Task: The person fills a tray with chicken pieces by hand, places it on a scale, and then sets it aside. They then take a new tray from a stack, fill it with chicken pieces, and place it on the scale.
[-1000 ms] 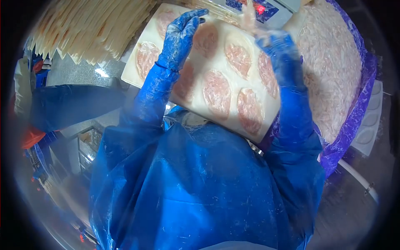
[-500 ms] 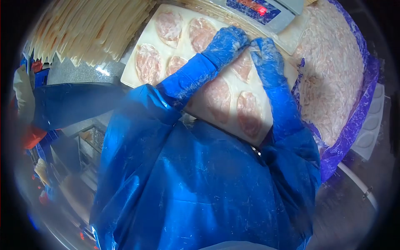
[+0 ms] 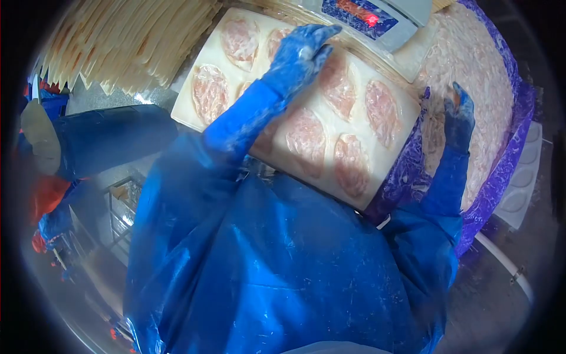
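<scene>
A white mould tray (image 3: 377, 171) lies tilted in front of me, its oval hollows filled with pale pink raw meat portions (image 3: 352, 164). My left hand (image 3: 298, 62), in a wet blue glove, hovers over the tray's far side with thumb and fingers apart and nothing between them. It covers part of one portion. To the right, my right hand (image 3: 459, 118) is over a big heap of raw meat strips (image 3: 471, 65), thumb and fingers apart. The heap sits in a purple plastic liner (image 3: 495, 183).
A scale (image 3: 383, 26) with a red-lit display stands beyond the tray. Many thin pale trays (image 3: 130, 41) are stacked on edge at the far left. Another person's blue sleeve (image 3: 118, 138) reaches in from the left. A white mould tray (image 3: 522, 177) lies beyond the liner, right.
My hands have parted from the tray's far edge. The right moved right over the meat heap, and the left shifted left and opened. A filled hollow at the tray's right now shows.
</scene>
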Motion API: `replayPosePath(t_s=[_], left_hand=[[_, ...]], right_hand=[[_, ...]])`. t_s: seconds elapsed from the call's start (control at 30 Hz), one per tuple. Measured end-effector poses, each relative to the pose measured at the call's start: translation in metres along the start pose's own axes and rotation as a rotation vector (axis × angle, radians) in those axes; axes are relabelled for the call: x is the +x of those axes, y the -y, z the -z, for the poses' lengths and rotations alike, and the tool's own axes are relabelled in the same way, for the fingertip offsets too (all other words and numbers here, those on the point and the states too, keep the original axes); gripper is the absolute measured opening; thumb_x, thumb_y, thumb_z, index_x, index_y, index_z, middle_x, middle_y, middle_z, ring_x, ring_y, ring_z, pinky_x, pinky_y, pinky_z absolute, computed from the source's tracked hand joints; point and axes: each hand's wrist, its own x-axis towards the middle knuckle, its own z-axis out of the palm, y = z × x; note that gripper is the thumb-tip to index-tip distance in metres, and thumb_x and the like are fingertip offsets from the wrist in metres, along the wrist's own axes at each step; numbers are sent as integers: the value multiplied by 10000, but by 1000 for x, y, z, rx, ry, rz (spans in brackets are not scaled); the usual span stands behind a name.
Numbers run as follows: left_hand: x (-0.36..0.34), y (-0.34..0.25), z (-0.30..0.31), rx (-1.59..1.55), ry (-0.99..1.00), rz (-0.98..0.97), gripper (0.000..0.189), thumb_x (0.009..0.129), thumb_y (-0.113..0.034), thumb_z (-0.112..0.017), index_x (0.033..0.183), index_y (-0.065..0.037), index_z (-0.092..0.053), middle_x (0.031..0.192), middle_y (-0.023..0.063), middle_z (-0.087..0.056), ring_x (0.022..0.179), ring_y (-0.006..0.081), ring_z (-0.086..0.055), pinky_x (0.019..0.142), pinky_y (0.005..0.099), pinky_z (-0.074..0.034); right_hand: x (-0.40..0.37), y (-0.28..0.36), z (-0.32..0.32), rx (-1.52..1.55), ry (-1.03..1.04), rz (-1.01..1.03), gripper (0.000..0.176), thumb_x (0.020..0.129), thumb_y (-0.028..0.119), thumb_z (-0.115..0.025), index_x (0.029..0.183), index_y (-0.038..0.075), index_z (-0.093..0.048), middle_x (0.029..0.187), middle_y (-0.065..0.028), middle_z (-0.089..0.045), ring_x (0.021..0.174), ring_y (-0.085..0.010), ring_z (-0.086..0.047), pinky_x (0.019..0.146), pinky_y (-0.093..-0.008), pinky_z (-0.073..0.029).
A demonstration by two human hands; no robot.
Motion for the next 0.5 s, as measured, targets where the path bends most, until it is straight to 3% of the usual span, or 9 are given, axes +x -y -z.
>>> replayPosePath(t_s=[0.03,0.07,0.13,0.17,0.2,0.27,0.3,0.4,0.5], left_hand=[[-10,-3,3,175,5,-95,507,914,-282,-676,1370,-85,-572,1369,163,-572,1291,361,-506,1096,444,-396],[-23,-8,3,351,10,-187,628,918,-304,-673,1472,-75,-484,1495,173,-489,1397,373,-428,1170,458,-327],[-66,-21,-16,330,324,-132,768,935,-323,-642,1562,-43,-298,1620,202,-276,1498,387,-257,1229,516,-173],[-74,-36,-12,307,413,-139,772,942,-321,-628,1569,-42,-275,1626,205,-257,1503,386,-244,1229,522,-168],[-76,-47,-5,283,502,-150,775,949,-319,-614,1576,-41,-253,1631,209,-239,1509,385,-231,1229,528,-163],[-74,-42,7,356,384,-102,766,953,-315,-606,1576,-41,-254,1629,208,-245,1509,386,-229,1228,532,-161],[-73,-37,11,428,258,-48,756,956,-310,-598,1575,-42,-256,1627,207,-250,1509,387,-226,1227,536,-159],[-71,-18,11,432,307,-64,739,965,-303,-583,1574,-43,-256,1624,215,-249,1506,392,-232,1225,542,-159],[-49,2,2,446,266,-129,652,961,-260,-579,1536,-51,-352,1611,176,-302,1496,376,-262,1219,541,-187]], right_hand=[[-10,-6,-1,-159,34,49,375,923,121,-633,1286,26,-631,1286,-193,-632,1249,-361,-559,1098,-420,-418],[-12,20,1,-63,3,-29,392,935,117,-651,1316,34,-612,1310,-177,-627,1263,-316,-562,1085,-385,-429],[-21,97,-16,273,-26,-111,422,953,96,-657,1364,38,-579,1367,-151,-601,1295,-255,-552,1072,-346,-443],[-31,127,-32,509,-29,-113,433,958,79,-645,1382,35,-565,1399,-142,-580,1312,-239,-539,1072,-342,-445],[-40,159,-38,510,-38,-114,433,958,79,-645,1382,35,-565,1399,-142,-580,1312,-239,-539,1072,-342,-445],[-70,205,-43,-80,554,394,745,959,420,-584,1540,27,-332,1591,-187,-345,1495,-292,-293,1233,-437,-190],[-80,209,-52,-5,648,331,798,947,505,-544,1564,56,-308,1644,-171,-241,1534,-304,-192,1249,-480,-83],[-66,214,-67,-99,411,152,799,949,512,-540,1575,82,-292,1642,-147,-258,1528,-310,-209,1248,-485,-98],[-46,217,-85,-63,385,199,779,948,492,-543,1566,76,-315,1628,-145,-292,1523,-353,-205,1238,-520,-118]])
